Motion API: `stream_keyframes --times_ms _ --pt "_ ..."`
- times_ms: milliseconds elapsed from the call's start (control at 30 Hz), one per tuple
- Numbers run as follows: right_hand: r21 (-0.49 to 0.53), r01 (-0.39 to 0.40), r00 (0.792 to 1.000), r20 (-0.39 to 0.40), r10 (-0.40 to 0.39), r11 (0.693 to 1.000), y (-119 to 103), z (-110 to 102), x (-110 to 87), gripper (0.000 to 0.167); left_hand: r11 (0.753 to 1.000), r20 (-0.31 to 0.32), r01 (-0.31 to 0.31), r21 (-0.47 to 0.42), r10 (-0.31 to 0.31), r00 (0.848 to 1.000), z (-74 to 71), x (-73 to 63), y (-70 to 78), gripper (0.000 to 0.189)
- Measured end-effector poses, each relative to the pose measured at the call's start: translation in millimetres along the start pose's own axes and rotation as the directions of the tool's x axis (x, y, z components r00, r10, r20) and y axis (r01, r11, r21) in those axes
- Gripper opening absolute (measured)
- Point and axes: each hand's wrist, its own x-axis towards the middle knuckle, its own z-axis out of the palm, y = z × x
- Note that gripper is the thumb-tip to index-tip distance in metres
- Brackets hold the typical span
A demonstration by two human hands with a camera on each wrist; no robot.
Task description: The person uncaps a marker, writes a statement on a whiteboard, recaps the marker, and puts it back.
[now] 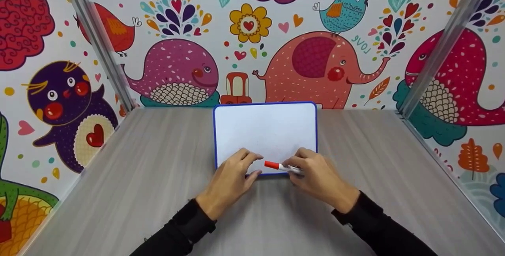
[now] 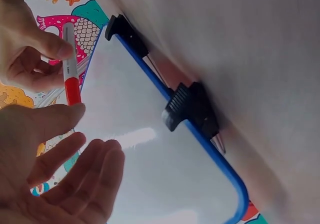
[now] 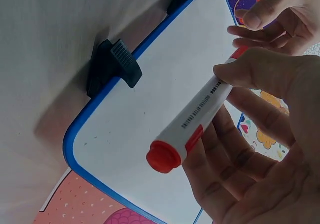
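Observation:
A red-capped whiteboard marker [image 1: 291, 169] is pinched between the thumb and fingers of my right hand [image 1: 321, 175], its cap pointing left. My left hand [image 1: 232, 175] hovers beside that cap, thumb and fingers apart with nothing between them. In the left wrist view the left thumb tip lies very close to the red cap [image 2: 73, 91]; whether they touch I cannot tell. Behind both hands is a blue-framed whiteboard [image 1: 264, 129], which bears no writing. The marker's red end plug [image 3: 164, 156] faces the right wrist camera.
Two black clips grip the whiteboard's near edge, one clip [image 2: 192, 109] closer to the left wrist camera and another clip [image 3: 114, 67] closer to the right. Grey wood-grain tabletop [image 1: 158, 161] spreads around the board. Cartoon-printed panels [image 1: 244, 58] enclose the back and sides.

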Motion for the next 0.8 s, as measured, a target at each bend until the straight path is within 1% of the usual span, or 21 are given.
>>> stream_keyframes --times_ms 200,267,433,500,633,733,800 --pt "-0.024 0.013 1.000 0.023 -0.012 1.000 -5.9 1.5 -0.4 0.034 0.999 0.047 -0.044 -0.025 0.045 0.998 1.2 0.4 2.4 0.037" --pt "-0.029 0.032 0.999 0.023 -0.031 0.999 -7.2 2.5 -0.3 0.035 0.998 0.058 -0.057 -0.027 0.058 0.997 1.3 0.4 3.4 0.037" --pt "-0.032 0.108 0.994 0.013 -0.107 0.994 -7.6 5.2 -1.3 0.039 0.996 0.079 -0.087 -0.018 0.089 0.993 2.5 -0.7 4.7 0.032" --pt "-0.025 0.129 0.992 0.007 -0.129 0.991 -7.5 5.8 -1.8 0.040 0.995 0.080 -0.104 -0.011 0.105 0.991 3.1 -1.3 5.2 0.029" --pt "-0.002 0.142 0.990 0.008 -0.142 0.990 -7.7 6.6 -2.4 0.039 0.989 0.058 -0.149 0.000 0.149 0.987 5.4 -2.2 4.8 0.021" --pt "0.004 0.150 0.989 0.011 -0.150 0.989 -8.1 6.9 -2.5 0.039 0.986 0.046 -0.165 0.000 0.165 0.985 6.7 -2.6 4.3 0.017" --pt "0.002 0.155 0.988 0.007 -0.155 0.988 -8.5 7.1 -2.2 0.039 0.987 0.049 -0.163 -0.002 0.163 0.985 6.6 -2.4 5.0 0.015"
